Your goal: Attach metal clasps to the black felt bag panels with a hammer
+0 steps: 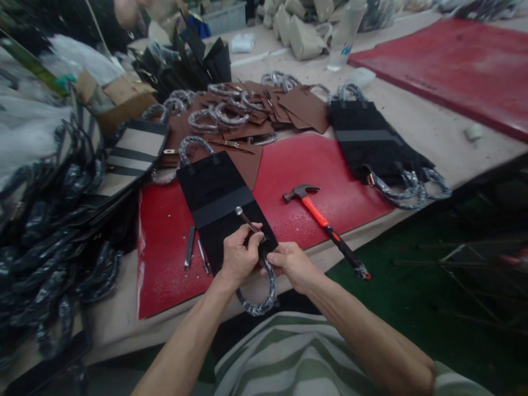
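A flat black bag panel with a smooth grey band lies before me, one plastic-wrapped handle at each end. My left hand is closed in a pinch at the panel's near end, on a narrow dark strap with a shiny metal tip. My right hand pinches the near right corner, beside the base of the near wrapped handle, which hangs past the table edge. The fingertips partly hide what lies between them. Right of the panel rests a claw hammer with an orange and black grip.
Under the panel is a red board; two slim metal tools lie on its left. Brown panels with wrapped handles are piled behind. More black panels lie at right, wrapped bag parts at left. A person's hand shows at top left.
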`<act>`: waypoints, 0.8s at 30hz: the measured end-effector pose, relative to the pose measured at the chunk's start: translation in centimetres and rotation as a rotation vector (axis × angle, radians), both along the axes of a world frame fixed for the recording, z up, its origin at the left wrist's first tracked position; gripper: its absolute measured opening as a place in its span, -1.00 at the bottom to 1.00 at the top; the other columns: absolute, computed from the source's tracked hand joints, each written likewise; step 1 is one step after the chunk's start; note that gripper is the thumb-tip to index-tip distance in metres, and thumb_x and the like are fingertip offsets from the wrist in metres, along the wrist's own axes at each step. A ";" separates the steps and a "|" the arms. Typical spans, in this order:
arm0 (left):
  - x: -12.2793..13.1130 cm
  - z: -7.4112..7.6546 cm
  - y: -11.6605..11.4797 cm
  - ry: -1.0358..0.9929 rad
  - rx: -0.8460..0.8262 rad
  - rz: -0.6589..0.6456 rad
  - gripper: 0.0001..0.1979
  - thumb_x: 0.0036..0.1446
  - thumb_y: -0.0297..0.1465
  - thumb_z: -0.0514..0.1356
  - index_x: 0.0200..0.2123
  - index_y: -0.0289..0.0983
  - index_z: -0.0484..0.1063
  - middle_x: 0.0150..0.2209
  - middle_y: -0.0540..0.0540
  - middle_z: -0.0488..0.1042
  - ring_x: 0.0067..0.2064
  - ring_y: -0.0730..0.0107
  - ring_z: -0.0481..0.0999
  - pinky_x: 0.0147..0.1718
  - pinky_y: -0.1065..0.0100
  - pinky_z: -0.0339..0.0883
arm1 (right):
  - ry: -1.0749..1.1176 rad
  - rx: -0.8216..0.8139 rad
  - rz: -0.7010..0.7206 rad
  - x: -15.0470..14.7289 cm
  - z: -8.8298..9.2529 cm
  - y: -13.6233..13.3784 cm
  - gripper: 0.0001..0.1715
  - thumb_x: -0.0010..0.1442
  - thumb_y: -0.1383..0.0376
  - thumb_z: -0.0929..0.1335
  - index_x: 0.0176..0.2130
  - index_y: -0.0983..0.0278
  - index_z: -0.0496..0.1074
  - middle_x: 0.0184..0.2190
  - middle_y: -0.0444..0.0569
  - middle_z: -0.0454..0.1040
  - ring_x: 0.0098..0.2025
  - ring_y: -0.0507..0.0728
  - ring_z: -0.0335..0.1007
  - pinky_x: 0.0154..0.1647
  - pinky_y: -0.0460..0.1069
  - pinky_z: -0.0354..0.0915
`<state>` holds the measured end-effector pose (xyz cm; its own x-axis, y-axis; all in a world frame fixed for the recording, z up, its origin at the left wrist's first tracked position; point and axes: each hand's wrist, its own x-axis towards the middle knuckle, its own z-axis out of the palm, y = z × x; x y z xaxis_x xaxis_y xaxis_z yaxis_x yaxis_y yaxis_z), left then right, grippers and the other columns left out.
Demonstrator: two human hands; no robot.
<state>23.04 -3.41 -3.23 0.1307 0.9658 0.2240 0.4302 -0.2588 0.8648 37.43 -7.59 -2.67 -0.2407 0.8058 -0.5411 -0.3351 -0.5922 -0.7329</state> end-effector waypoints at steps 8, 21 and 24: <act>0.3 -1.5 -0.9 0.074 0.116 -0.117 -0.82 0.13 -0.43 0.21 -0.18 -0.20 0.53 -0.15 -0.14 0.61 -0.12 0.21 0.61 -0.04 0.26 0.43 | -0.461 0.290 0.240 1.6 1.0 -1.8 -0.84 0.08 0.30 0.31 -0.49 0.29 0.43 -0.58 -0.13 0.44 -0.56 0.02 0.32 -0.55 -0.10 0.23; 0.4 -2.2 -1.3 0.174 0.221 -0.124 -0.92 0.20 -0.44 0.15 -0.22 -0.23 0.42 -0.16 -0.14 0.58 -0.13 0.25 0.60 -0.07 0.27 0.46 | -1.675 0.526 0.099 12.5 1.7 -1.7 -0.69 0.15 0.24 0.40 -0.12 0.33 0.40 -0.12 0.18 0.40 -0.09 0.29 0.37 -0.14 0.07 0.24; 0.5 -2.2 -1.3 0.170 0.202 -0.116 -0.92 0.19 -0.45 0.15 -0.23 -0.22 0.42 -0.16 -0.14 0.58 -0.12 0.25 0.59 -0.07 0.27 0.46 | -1.330 0.320 0.110 12.9 1.7 -0.9 -0.79 0.07 0.41 0.38 -0.24 0.28 0.32 -0.22 0.06 0.36 -0.23 0.17 0.36 -0.28 -0.01 0.20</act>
<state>23.58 -4.75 -5.47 0.2897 0.8801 0.3760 0.5222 -0.4746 0.7085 50.33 -8.46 -0.95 0.2386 0.9486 -0.2079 0.7588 -0.3157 -0.5697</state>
